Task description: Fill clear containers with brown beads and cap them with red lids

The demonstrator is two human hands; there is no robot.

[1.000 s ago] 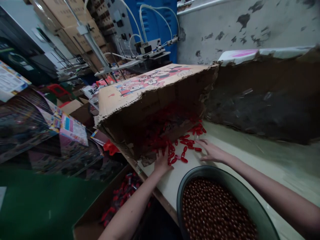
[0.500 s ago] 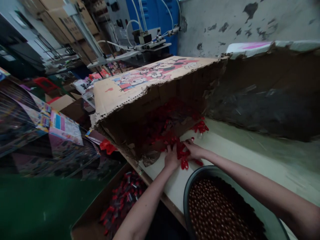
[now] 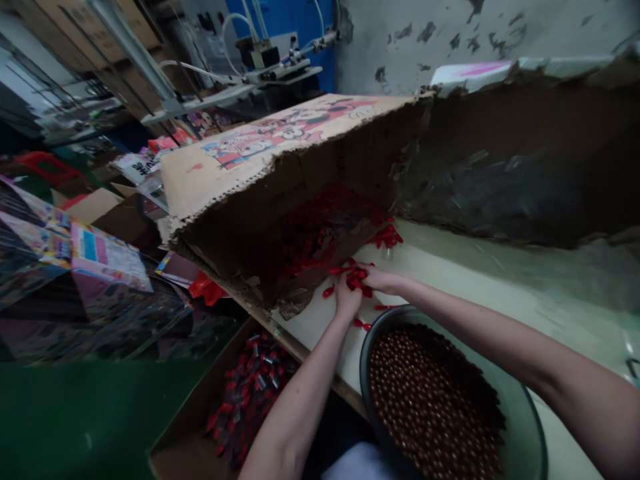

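My left hand (image 3: 347, 298) and my right hand (image 3: 384, 280) meet at the mouth of a torn cardboard box (image 3: 280, 200), which lies tipped on its side on a pale table. A clump of small red plastic pieces (image 3: 355, 279) is gathered between my fingers. Many more red pieces (image 3: 320, 233) lie heaped inside the box, and a small cluster (image 3: 386, 236) sits at its right corner. A few strays (image 3: 361, 325) lie on the table by my hands. Just below them is a dark round basin (image 3: 367, 393) full of brown beads.
An open carton (image 3: 247, 400) of red-and-dark parts stands below the table edge, left of my left arm. Printed sheets (image 3: 107, 257) and a red bag (image 3: 207, 290) lie to the left. A machine with pneumatic tubing (image 3: 265, 67) stands behind the box, beside a stained wall.
My hands have come together from spread apart, and the loose red pieces on the table are now mostly bunched between them. The view has also shifted, so the box sits further left and higher.
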